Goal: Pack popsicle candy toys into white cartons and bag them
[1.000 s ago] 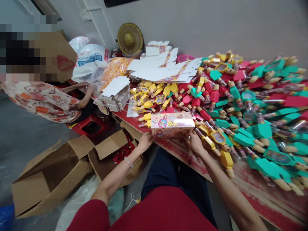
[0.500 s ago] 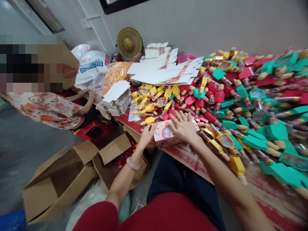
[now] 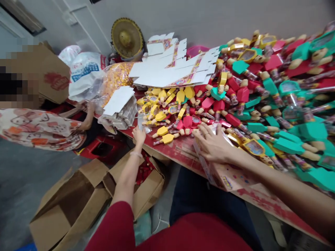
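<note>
My right hand (image 3: 213, 145) lies across a pink printed cardboard box (image 3: 235, 176) at the table's front edge, its fingers bent over the top. A see-through strip (image 3: 203, 162) shows along the box's left side; whether it belongs to the box I cannot tell. Farther left, my left hand (image 3: 139, 134) reaches over the table edge with slightly parted fingers, beside clear plastic sheets (image 3: 142, 121). Nothing shows in that hand. Yellow toys with bear-like figures (image 3: 167, 138) lie between my hands, and red ones (image 3: 187, 121) just behind.
Green toys (image 3: 285, 143) crowd the table's right side. Flat white cartons (image 3: 162, 71) and a card stack (image 3: 121, 108) lie behind. A bag of orange pieces (image 3: 117, 78) is at the back left. Open cardboard boxes (image 3: 70, 205) stand on the floor. Another person's sleeve (image 3: 39, 129) is at left.
The pink box has moved right and turned under my right hand. My left hand has left the box and moved left to the plastic sheets. The view has shifted slightly.
</note>
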A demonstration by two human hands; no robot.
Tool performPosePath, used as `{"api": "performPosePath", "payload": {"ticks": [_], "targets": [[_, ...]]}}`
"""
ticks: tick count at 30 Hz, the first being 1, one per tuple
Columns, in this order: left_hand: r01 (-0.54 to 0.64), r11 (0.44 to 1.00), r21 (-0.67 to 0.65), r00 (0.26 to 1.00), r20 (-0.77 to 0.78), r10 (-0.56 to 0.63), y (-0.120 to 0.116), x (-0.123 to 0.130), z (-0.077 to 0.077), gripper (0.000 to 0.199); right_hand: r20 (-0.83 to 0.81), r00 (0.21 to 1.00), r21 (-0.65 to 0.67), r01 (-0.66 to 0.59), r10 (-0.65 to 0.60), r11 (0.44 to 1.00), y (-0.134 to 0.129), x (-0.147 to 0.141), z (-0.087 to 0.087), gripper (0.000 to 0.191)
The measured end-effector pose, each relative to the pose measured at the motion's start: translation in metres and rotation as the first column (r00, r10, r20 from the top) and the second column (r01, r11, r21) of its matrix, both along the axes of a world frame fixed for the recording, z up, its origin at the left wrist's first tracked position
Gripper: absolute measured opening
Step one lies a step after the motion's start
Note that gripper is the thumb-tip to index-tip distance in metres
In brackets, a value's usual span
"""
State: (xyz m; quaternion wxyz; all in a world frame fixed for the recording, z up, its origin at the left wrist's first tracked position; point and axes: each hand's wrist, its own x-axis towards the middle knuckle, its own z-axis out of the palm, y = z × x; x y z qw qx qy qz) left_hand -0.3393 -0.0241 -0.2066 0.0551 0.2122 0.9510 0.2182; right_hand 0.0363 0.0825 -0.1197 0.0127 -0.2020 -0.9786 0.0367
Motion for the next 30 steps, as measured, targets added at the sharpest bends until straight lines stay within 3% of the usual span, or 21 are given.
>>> {"api": "performPosePath", "payload": {"ticks": [2,4,6,8,12,16,18,20,22,24,25,27,30], "targets": [[-0.039,0.994,-0.101,0.999,0.019,0.041,0.02,-0.03,-0.006,0.046,-0.025,0.994,-0.076,-0.108,0.106,0.991,0.006,-0.005,0.009,0.074],[-0.038,0.993,-0.116,0.998,0.049,0.044,0.031,-0.043,-0.007,0.035,-0.078,0.983,-0.187,-0.177,0.165,0.966,0.01,-0.011,0.017,0.072],[-0.024,0.992,-0.125,0.998,0.05,0.03,0.036,-0.05,0.0,0.028,-0.128,0.972,-0.312,-0.23,0.198,0.922,0.007,-0.015,0.024,0.068],[0.006,0.993,-0.12,0.999,0.033,-0.002,0.041,-0.059,0.018,0.026,-0.17,0.956,-0.425,-0.29,0.239,0.857,-0.002,-0.016,0.029,0.057],[0.069,0.997,-0.043,0.994,-0.085,-0.073,0.057,-0.079,0.081,0.033,-0.247,0.921,-0.548,-0.389,0.302,0.74,-0.027,-0.011,0.029,0.034],[0.151,0.985,0.087,0.964,-0.233,-0.127,0.084,-0.078,0.167,0.043,-0.329,0.893,-0.521,-0.443,0.307,0.729,-0.033,-0.006,0.014,0.031],[0.308,0.936,0.174,0.927,-0.277,-0.253,0.095,-0.053,0.208,0.049,-0.39,0.89,-0.511,-0.422,0.235,0.749,-0.027,-0.008,0.007,0.039],[0.499,0.843,0.198,0.848,-0.31,-0.429,0.102,-0.007,0.24,0.05,-0.501,0.865,-0.504,-0.332,0.043,0.798,-0.02,-0.016,0.009,0.059],[0.656,0.738,0.161,0.734,-0.365,-0.573,0.101,0.056,0.263,0.047,-0.622,0.759,-0.508,-0.204,-0.192,0.837,-0.015,-0.026,0.022,0.087],[0.765,0.633,0.124,0.622,-0.397,-0.675,0.09,0.123,0.278,0.044,-0.692,0.638,-0.52,-0.117,-0.337,0.846,-0.014,-0.035,0.046,0.102],[0.809,0.578,0.112,0.567,-0.412,-0.714,0.083,0.152,0.285,0.042,-0.709,0.596,-0.529,-0.097,-0.377,0.843,-0.014,-0.038,0.061,0.097],[0.873,0.478,0.099,0.471,-0.427,-0.772,0.066,0.192,0.296,0.039,-0.722,0.551,-0.545,-0.081,-0.418,0.835,-0.013,-0.033,0.091,0.066],[0.916,0.395,0.069,0.394,-0.335,-0.856,0.047,0.2,0.307,0.033,-0.724,0.477,-0.584,-0.039,-0.498,0.811,-0.001,0.008,0.133,0.025]]}}
